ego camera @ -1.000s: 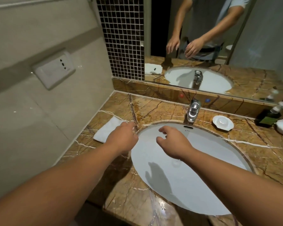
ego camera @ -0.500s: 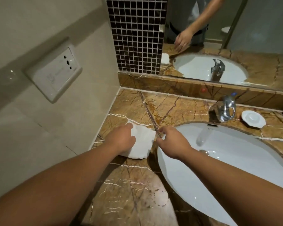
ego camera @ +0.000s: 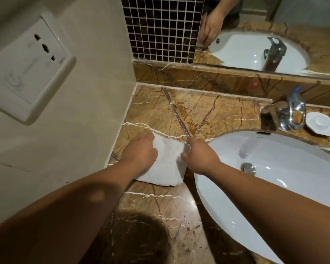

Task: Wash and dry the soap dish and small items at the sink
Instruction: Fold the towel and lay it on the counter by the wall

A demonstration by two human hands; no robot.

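While both hands grip the towel [ego camera: 166, 164], the soap dish [ego camera: 321, 123] sits beyond the faucet [ego camera: 291, 115].

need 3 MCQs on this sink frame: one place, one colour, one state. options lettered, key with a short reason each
1. Where does the soap dish sit?
A. in the basin
B. on the counter, on the far side of the tap from the hands
C. on the towel

2. What colour is the folded towel?
A. white
B. blue
C. brown

3. What are the hands doing?
A. both under running water
B. one holds the soap dish
C. both on the towel, on the counter beside the sink

Key:
1 B: the dish rests on the marble counter past the tap, away from the hands.
2 A: the cloth is plain white against the brown marble.
3 C: the left hand and the right hand both touch the towel; no water runs from the tap.
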